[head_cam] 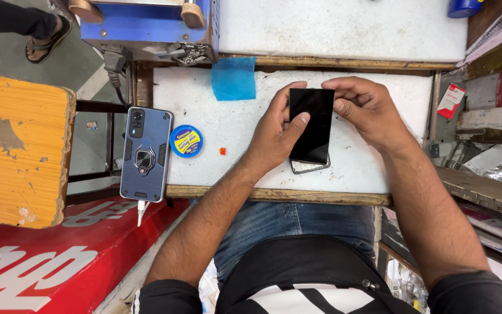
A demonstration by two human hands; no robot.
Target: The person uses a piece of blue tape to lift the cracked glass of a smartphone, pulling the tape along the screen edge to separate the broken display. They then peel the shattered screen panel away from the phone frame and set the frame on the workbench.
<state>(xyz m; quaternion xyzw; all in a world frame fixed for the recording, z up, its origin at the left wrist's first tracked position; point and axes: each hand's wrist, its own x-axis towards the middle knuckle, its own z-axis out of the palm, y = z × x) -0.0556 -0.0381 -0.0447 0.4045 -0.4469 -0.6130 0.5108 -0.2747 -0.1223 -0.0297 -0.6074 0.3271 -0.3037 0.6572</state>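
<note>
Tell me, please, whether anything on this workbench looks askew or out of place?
The black glass panel held between the left hand and right hand sits skewed over the phone beneath, whose lower edge pokes out. The cased phone overhangs the white bench top.

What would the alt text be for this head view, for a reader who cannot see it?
Both hands hold a black glass panel: left hand, right hand, panel raised over a phone on a white work mat. Left of them lie a blue round tin and a blue cased phone.
</note>
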